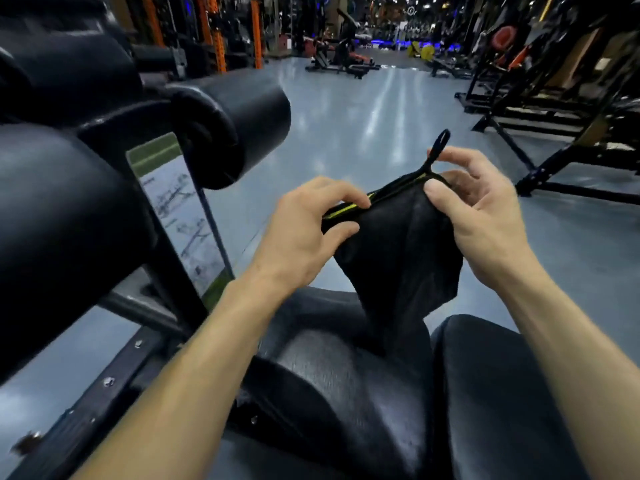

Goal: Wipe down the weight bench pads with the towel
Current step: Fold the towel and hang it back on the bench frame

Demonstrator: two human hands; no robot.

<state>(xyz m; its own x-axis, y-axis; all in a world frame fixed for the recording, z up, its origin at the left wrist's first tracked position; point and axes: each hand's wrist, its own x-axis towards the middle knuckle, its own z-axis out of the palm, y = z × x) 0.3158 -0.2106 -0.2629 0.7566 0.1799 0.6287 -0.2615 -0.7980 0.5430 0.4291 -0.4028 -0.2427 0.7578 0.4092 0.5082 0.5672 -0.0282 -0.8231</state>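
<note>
While both hands hold the towel (398, 244) up over the pads (346, 382), I pinch its striped hem with my left hand (304, 230) and its looped corner with my right hand (485, 216), I judge to spread it flat before wiping; its lower end drapes toward the pads.

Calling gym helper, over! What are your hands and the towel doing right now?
Left hand and right hand pinching black towel by its top edge. Towel hanging above the pads, not wiping yet. Nothing in the way.
</note>
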